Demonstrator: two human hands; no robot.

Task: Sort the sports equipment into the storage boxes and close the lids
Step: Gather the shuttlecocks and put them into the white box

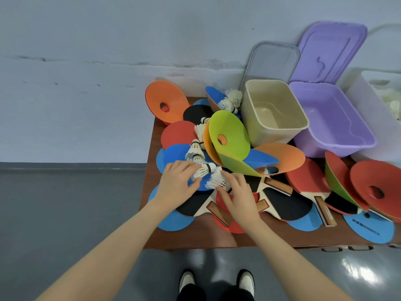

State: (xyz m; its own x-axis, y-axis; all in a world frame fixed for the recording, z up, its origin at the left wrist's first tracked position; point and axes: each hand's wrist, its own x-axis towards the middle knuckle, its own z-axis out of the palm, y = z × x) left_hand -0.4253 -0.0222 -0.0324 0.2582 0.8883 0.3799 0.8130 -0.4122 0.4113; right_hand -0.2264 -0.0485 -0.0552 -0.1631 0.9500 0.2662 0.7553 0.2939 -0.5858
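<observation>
A heap of table tennis paddles (280,205), flat marker cones (230,135) and white shuttlecocks (195,148) covers the brown table (195,237). My left hand (175,183) grips a shuttlecock (202,170) at the heap's left side. Right beside it, my right hand (238,192) curls its fingers round another shuttlecock (216,180). Behind the heap stand three open boxes: a beige one (256,118), a purple one (308,135) and a white one (360,92) holding shuttlecocks.
The clear lid (273,59) and the purple lid (332,51) lean upright against the wall behind their boxes. The table's left edge lies just left of my left hand, with grey floor beyond. My shoes (217,281) stand at the front edge.
</observation>
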